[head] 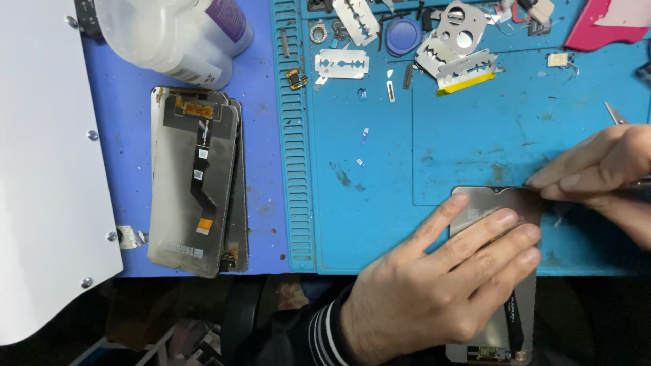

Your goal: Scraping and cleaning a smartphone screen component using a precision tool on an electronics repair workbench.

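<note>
Your two hands work a phone screen panel at the near edge of the blue mat.

Your left hand (434, 285) lies flat on the screen panel (498, 203), its fingers (475, 234) spread and pressing down; the panel sits face down, overhanging the near edge of the blue silicone mat (380, 169). Your right hand (603, 173) has its fingertips pressed together at the panel's top right corner, pinching what looks like a thin metal tool, though it is mostly hidden. One translucent plastic bottle (169, 30) with a purple label lies at the far left; its contents cannot be told. Beside it, two more screen panels (196, 179) are stacked. At least three razor blades (342, 63) lie in the mat's far trays, with one round blue cap (404, 35).
</note>
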